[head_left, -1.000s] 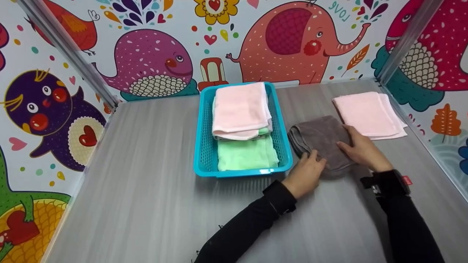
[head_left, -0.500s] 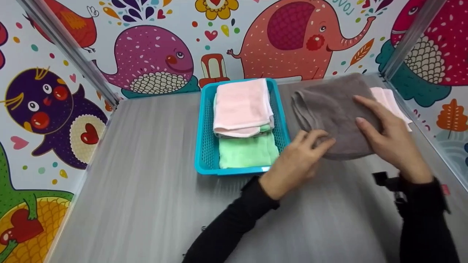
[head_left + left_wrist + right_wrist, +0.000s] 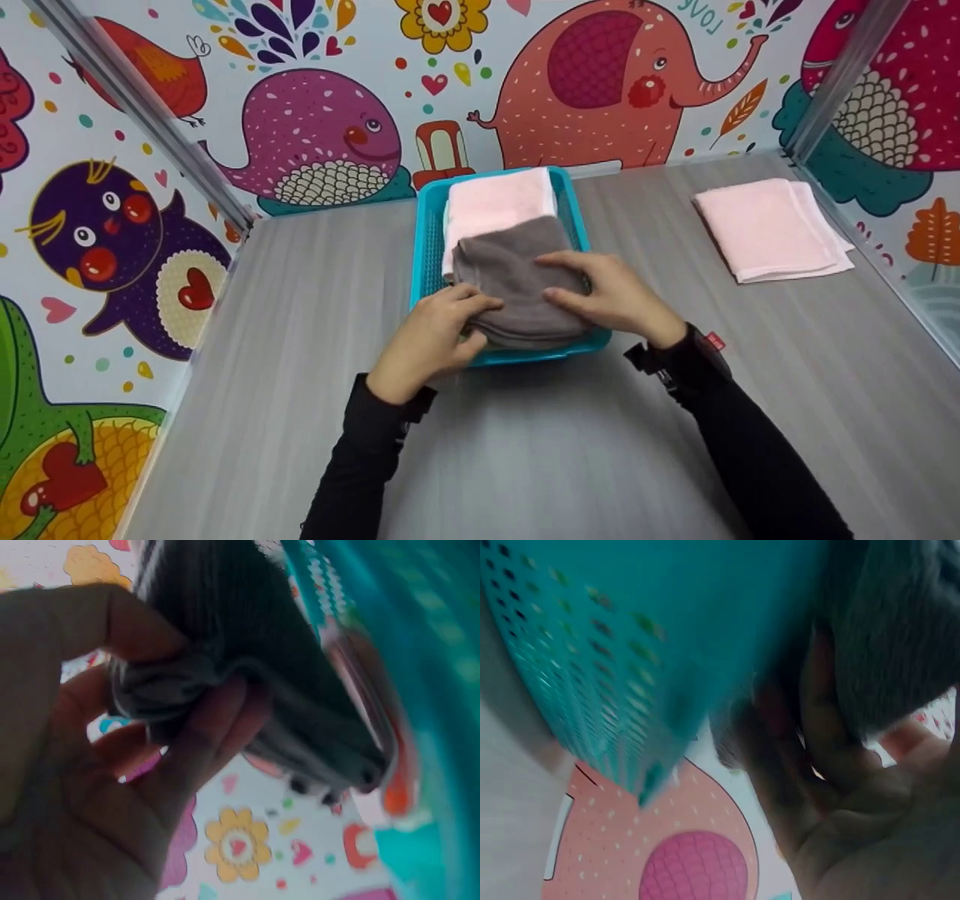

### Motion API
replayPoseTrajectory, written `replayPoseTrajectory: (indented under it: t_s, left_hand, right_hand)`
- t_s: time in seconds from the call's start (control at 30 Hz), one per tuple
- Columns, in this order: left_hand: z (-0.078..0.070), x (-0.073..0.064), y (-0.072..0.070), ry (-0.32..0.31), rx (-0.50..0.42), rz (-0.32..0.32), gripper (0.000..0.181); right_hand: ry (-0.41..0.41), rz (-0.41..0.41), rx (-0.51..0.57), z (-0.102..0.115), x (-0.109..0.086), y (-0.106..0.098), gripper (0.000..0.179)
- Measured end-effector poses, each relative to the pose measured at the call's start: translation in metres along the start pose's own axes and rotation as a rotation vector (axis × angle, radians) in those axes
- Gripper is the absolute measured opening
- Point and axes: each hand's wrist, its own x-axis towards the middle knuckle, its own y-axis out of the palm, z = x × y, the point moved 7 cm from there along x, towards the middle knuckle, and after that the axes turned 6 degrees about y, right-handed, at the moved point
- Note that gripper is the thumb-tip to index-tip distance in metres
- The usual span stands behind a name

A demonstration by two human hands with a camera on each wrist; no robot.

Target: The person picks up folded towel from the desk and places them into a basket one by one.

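Observation:
A folded grey towel (image 3: pixel 517 281) is over the front part of the blue plastic basket (image 3: pixel 424 217), covering the green towel there. My left hand (image 3: pixel 431 334) pinches the towel's left edge between thumb and fingers, seen close up in the left wrist view, where the grey towel (image 3: pixel 247 622) bunches in the grip. At its right edge my right hand (image 3: pixel 615 292) holds the towel, thumb on top. In the right wrist view the fingers curl around the grey towel (image 3: pixel 900 637) beside the basket wall (image 3: pixel 630 630). Behind it in the basket lies a folded pink towel (image 3: pixel 499 199).
Another folded pink towel (image 3: pixel 772 229) lies at the right on the grey table (image 3: pixel 300 315). Walls printed with cartoon animals (image 3: pixel 322 135) close off the back and sides, with metal corner posts (image 3: pixel 150 112) at the back left and back right.
Both hands have lifted the grey towel from the table at the right and carried it left over the basket's front. The pink towel at the right is uncovered again.

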Motion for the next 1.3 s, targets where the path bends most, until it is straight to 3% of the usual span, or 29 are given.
replayPoseTrajectory:
  t_s: [0.2, 0.3, 0.43, 0.53, 0.63, 0.77, 0.9, 1.1, 1.3]
  left_hand:
    - [0.031, -0.005, 0.020, -0.146, -0.088, 0.216, 0.043]
    - [0.045, -0.009, 0.028, -0.215, -0.110, 0.286, 0.046]
    - [0.061, -0.014, 0.038, -0.298, -0.064, 0.355, 0.050]
    - [0.066, -0.012, 0.044, -0.331, -0.036, 0.371, 0.051]
    - [0.066, -0.006, 0.049, -0.320, -0.002, 0.360, 0.056]
    - [0.064, 0.000, 0.058, -0.289, 0.092, 0.382, 0.060]
    - [0.066, 0.000, 0.065, -0.315, 0.157, 0.449, 0.060]
    - [0.064, 0.003, 0.065, -0.322, 0.176, 0.457, 0.060]
    - [0.066, 0.004, 0.066, -0.371, 0.186, 0.466, 0.062]
  right_hand:
    - [-0.025, 0.077, -0.155, -0.007, 0.005, 0.026, 0.046]
    - [-0.097, 0.077, -0.254, -0.006, 0.007, 0.036, 0.040]
    - [-0.178, 0.027, -0.393, -0.006, 0.010, 0.043, 0.035]
    - [-0.206, -0.022, -0.424, -0.007, 0.013, 0.043, 0.034]
    - [-0.218, -0.040, -0.421, -0.006, 0.014, 0.042, 0.034]
    - [-0.212, -0.001, -0.429, -0.006, 0.015, 0.043, 0.033]
    - [-0.190, 0.045, -0.443, -0.006, 0.015, 0.044, 0.030]
    - [-0.173, 0.051, -0.509, -0.005, 0.014, 0.044, 0.028]
    - [-0.178, 0.035, -0.584, -0.004, 0.016, 0.050, 0.026]
